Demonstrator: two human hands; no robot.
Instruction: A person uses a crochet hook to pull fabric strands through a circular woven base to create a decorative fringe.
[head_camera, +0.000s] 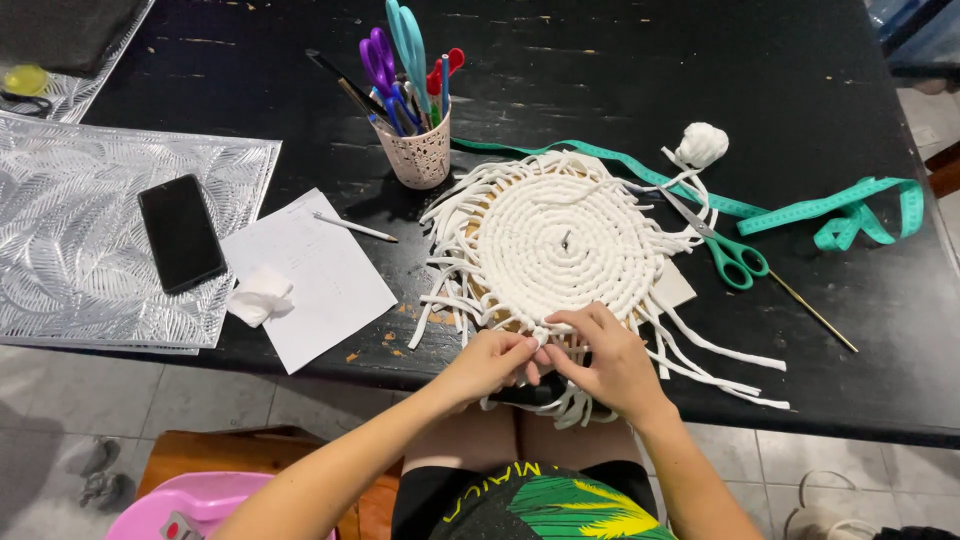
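A round woven mat of white cord (560, 240) lies on the black table (640, 70), with loose cord ends fanning out all around it. My left hand (487, 362) and my right hand (605, 355) meet at the mat's near edge, both pinching white cord strands there. A small ball of white cord (701, 144) rests at the mat's far right. Green-handled scissors (728, 250) lie just right of the mat.
A teal measuring tape (850, 212) trails across the right side. A lace-patterned cup (418, 150) holds scissors and pens. A white paper sheet (315, 275), pencil (352, 226), crumpled tissue (258, 296), and black phone (180, 232) on a silver placemat (60, 250) lie left.
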